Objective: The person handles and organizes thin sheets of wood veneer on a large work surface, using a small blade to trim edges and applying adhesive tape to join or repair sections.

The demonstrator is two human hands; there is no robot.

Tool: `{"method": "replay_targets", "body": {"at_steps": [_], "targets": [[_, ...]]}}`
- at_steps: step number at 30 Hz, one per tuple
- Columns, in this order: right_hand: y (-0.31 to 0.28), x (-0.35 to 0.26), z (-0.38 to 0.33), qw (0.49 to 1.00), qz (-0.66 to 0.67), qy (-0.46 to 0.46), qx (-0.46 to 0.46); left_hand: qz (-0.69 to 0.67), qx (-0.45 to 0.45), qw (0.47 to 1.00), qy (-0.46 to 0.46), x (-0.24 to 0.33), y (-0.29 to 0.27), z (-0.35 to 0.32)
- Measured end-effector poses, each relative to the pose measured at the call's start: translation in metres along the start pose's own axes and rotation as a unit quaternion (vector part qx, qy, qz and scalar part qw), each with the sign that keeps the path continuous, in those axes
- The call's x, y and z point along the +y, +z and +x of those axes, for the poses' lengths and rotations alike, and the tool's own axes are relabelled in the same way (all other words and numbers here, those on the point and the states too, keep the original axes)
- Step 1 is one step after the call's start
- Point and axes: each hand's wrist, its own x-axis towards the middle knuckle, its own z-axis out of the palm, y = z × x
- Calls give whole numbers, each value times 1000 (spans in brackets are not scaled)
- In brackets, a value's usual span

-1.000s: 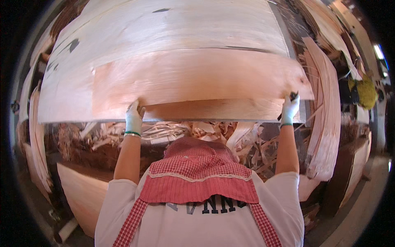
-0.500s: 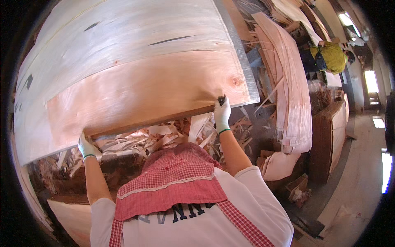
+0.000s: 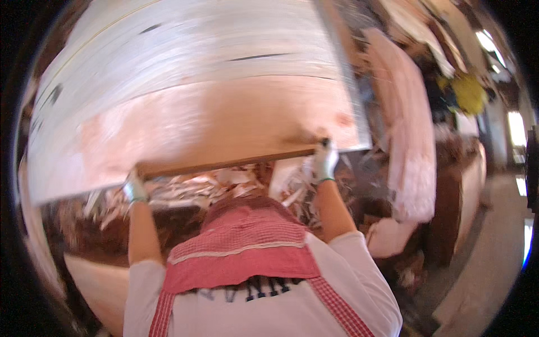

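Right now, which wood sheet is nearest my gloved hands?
The pinkish-tan sheet, whose near edge runs between your left hand and right hand; the paler, whitish sheet lies beyond it, farther from both.

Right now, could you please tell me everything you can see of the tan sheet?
The tan sheet is long and thin and looks like wood veneer, with a reddish knot near its right end. It lies over the near part of a larger pale surface, a brownish shadow across its middle. Its near edge roughly follows that surface's near edge. The left hand and the right hand are at this edge, toward either end; blur hides their exact grip.
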Motion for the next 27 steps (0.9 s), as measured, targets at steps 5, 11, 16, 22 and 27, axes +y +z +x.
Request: {"method": "replay_targets", "body": {"at_steps": [5, 11, 16, 22, 27], "targets": [[-7, -17, -6, 995, -63, 4, -75, 34, 137, 985, 98, -7, -25, 30], [-9, -9, -1, 986, -119, -63, -102, -118, 184, 973, 78, -16, -12, 25], [-8, -13, 0, 989, -99, -61, -88, -81, 221, 965, 116, -25, -9, 21], [-8, -24, 2, 967, -213, -86, -112, -43, 282, 938, 197, -44, -15, 42], [-15, -28, 24, 954, -246, -126, -117, -58, 256, 945, 193, -29, -1, 22]]}}
